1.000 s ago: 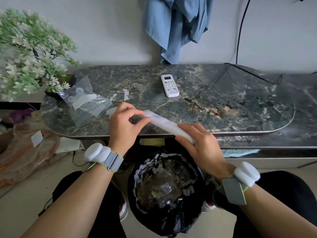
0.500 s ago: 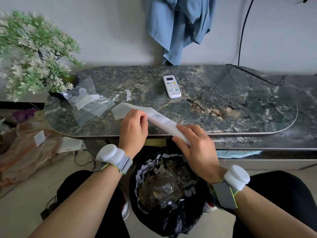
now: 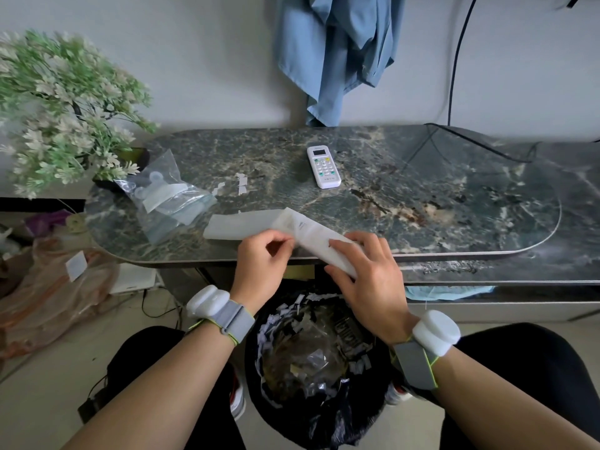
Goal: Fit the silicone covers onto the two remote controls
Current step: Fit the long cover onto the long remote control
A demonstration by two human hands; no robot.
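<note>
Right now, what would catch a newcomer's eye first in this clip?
The two hands at the near table edge: the right hand grips a remote while the left hand pinches the translucent cover, which trails loose to the left and is only partly on. A second, bare remote lies farther back on the dark marble table. A black bin of scraps sits below between the knees.

A small white remote lies face up, bare, toward 12 o'clock on the desk — buttons showing. At the near edge a long white remote sits half-sheathed in a translucent silicone cover — its loose end trails toward 9 o'clock.
</note>
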